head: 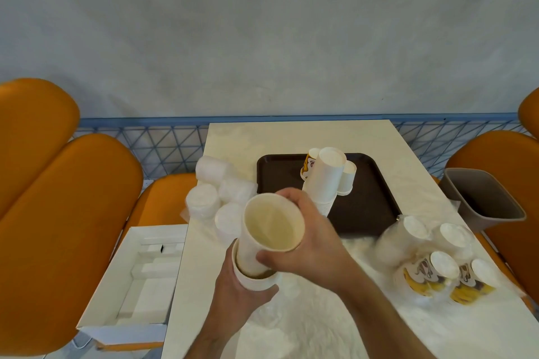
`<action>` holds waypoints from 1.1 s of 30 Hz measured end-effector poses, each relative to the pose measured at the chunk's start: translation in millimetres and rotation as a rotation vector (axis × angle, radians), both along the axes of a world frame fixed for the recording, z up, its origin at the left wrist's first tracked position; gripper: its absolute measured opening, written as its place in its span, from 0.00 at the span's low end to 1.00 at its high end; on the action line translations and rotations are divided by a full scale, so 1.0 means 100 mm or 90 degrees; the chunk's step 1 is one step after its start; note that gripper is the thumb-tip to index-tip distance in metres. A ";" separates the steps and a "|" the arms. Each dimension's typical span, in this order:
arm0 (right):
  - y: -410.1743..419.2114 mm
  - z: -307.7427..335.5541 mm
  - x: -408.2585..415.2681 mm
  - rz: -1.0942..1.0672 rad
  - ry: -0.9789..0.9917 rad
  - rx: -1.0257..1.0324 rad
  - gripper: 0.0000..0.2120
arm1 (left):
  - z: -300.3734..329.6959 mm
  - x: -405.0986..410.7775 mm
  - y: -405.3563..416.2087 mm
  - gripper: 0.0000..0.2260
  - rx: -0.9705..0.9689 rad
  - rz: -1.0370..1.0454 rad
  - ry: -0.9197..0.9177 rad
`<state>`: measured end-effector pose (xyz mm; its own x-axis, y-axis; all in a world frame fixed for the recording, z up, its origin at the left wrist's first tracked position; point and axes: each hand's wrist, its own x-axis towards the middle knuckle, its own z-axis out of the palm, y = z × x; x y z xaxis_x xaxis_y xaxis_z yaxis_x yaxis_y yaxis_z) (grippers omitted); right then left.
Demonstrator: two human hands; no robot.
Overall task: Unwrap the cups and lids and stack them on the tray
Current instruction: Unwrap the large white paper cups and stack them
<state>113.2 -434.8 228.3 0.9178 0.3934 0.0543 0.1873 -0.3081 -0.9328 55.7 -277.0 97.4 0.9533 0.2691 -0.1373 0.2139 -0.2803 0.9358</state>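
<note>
Both hands hold a stack of white paper cups (269, 227) over the near middle of the table, its open mouth tilted toward me. My left hand (245, 297) grips the lower part of the stack from below. My right hand (309, 239) wraps the upper cups near the rim. On the dark brown tray (376, 207) behind, three stacks of cups (326, 178) stand upside down, leaning together. Wrapped sleeves of lids (215, 198) lie at the table's left edge. Wrapped sleeves of printed cups (437, 259) lie to the right.
A grey bin (481, 198) stands on the right beside the table. An open white box (143, 277) rests on the orange seat (58, 213) at left. Clear plastic wrap (306, 326) covers the near table. A blue lattice rail (151, 143) runs behind.
</note>
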 end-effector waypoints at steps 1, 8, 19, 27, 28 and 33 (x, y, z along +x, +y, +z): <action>-0.05 0.07 0.00 -0.018 -0.013 0.035 0.42 | 0.01 -0.01 0.00 0.42 -0.011 0.001 -0.010; -0.24 0.02 -0.04 -0.056 -0.038 0.144 0.43 | 0.00 -0.03 0.00 0.42 -0.034 -0.015 -0.050; -0.06 -0.39 -0.10 -0.022 0.087 0.143 0.30 | -0.01 -0.02 -0.01 0.43 -0.047 -0.011 -0.054; -0.22 -0.20 0.06 -0.128 0.097 0.236 0.40 | -0.06 -0.04 0.01 0.43 -0.044 -0.007 -0.056; -0.28 -0.19 0.10 -0.146 0.105 0.253 0.42 | -0.06 -0.04 0.00 0.44 -0.038 -0.006 -0.061; -0.63 -0.10 0.25 -0.182 0.219 0.245 0.40 | -0.04 -0.03 -0.01 0.44 -0.032 -0.006 -0.067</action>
<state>138.4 -498.3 218.4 0.9746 0.1389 -0.1755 -0.1865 0.0704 -0.9799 52.9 -277.8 93.3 0.9655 0.2557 -0.0489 0.1110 -0.2344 0.9658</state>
